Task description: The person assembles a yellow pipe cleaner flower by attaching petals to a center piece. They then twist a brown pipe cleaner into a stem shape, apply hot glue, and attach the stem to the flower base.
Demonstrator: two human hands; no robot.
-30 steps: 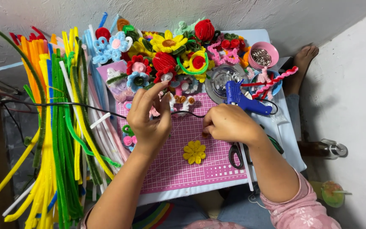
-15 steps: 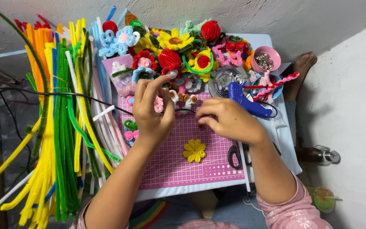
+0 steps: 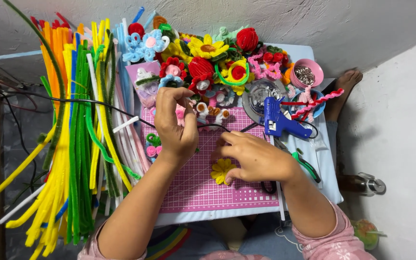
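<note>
My left hand (image 3: 174,127) is curled over the top edge of the pink cutting mat (image 3: 203,192). Its fingertips are among small pink and white pipe-cleaner pieces (image 3: 210,111), and I cannot see whether it grips one. My right hand (image 3: 256,159) rests low on the mat. Its thumb and fingers pinch the edge of a yellow pipe-cleaner flower (image 3: 221,171). A blue glue gun (image 3: 280,120) lies just beyond my right hand, and its black cord runs across the mat between both hands.
Long yellow, green, orange and white pipe cleaners (image 3: 73,144) are heaped on the left. Finished pipe-cleaner flowers (image 3: 208,48) crowd the back of the small table. A pink bowl (image 3: 306,73) sits at the back right, and green-handled pliers (image 3: 306,166) lie by my right wrist. A bare foot (image 3: 345,89) shows beyond the table.
My right hand has come down from beside the glue gun to the yellow flower. My left hand has stayed over the small pieces at the mat's top edge.
</note>
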